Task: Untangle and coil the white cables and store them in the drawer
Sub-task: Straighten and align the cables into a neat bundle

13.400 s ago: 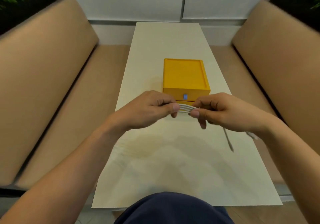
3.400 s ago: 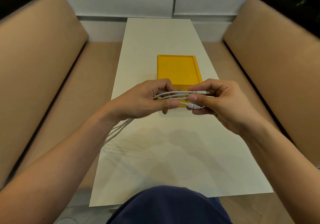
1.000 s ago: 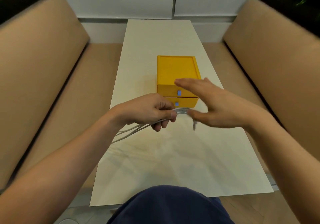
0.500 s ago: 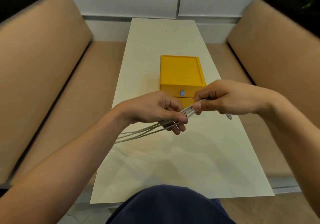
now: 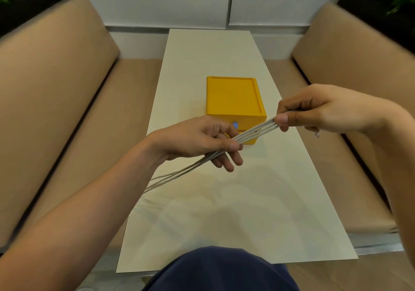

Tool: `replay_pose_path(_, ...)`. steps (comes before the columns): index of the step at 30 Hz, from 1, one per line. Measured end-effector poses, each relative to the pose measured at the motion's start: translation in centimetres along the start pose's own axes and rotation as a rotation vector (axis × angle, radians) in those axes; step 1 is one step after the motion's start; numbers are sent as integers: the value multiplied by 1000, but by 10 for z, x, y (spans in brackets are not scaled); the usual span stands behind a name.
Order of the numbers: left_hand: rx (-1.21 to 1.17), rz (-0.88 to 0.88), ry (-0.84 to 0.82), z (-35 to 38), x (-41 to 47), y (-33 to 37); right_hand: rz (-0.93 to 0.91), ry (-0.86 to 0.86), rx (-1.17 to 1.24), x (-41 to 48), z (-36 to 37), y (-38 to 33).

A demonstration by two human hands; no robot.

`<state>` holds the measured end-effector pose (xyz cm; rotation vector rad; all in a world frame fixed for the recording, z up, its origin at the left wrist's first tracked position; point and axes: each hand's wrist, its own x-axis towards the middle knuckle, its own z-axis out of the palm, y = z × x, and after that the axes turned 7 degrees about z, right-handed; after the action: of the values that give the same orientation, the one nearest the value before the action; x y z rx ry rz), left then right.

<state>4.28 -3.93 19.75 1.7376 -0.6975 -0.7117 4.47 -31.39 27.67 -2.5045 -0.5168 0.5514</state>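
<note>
A white table [image 5: 224, 212] between tan benches [image 5: 56, 111] carries a yellow drawer box [image 5: 233, 98] toward 12 o'clock. Above it, the left hand [image 5: 197, 140] and right hand [image 5: 318, 108] pinch the white cables [image 5: 256, 132], stretched from 8 to 2 o'clock.

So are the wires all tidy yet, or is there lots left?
Partly. The thin white cables look untangled: they run as straight side-by-side strands between the left hand and right hand, which both pinch them. Nothing is coiled yet, and the small yellow drawer box on the long white table looks shut, so coiling and storing are left.
</note>
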Motion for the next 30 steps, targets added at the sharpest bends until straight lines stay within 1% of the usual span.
replay_pose_path(3,31,59,72,-1,3,11,-30,17,2,-7,-9,1)
replay_pose_path(5,48,67,92,-2,6,15,-53,33,-2,-11,-16,0)
replay_pose_path(9,166,26,-23,-1,8,11,-52,19,-32,-10,-23,3)
replay_pose_path(13,127,3,6,0,6,5,20,39,-53,-7,-15,10)
replay_pose_path(17,71,-62,-102,0,3,8,34,47,-52,-3,-7,14)
replay_pose_path(19,82,-65,-61,-1,2,9,-2,62,-54,-4,-9,11)
replay_pose_path(23,180,-2,107,-1,4,10,-37,87,-79,-5,-16,10)
replay_pose_path(25,196,23,142,-1,3,9,-50,85,-105,-7,-18,12)
replay_pose_path(27,157,37,178,-2,1,9,-58,85,-115,-10,-19,13)
replay_pose_path(30,98,58,158,-5,-2,12,-56,87,-99,-14,-23,12)
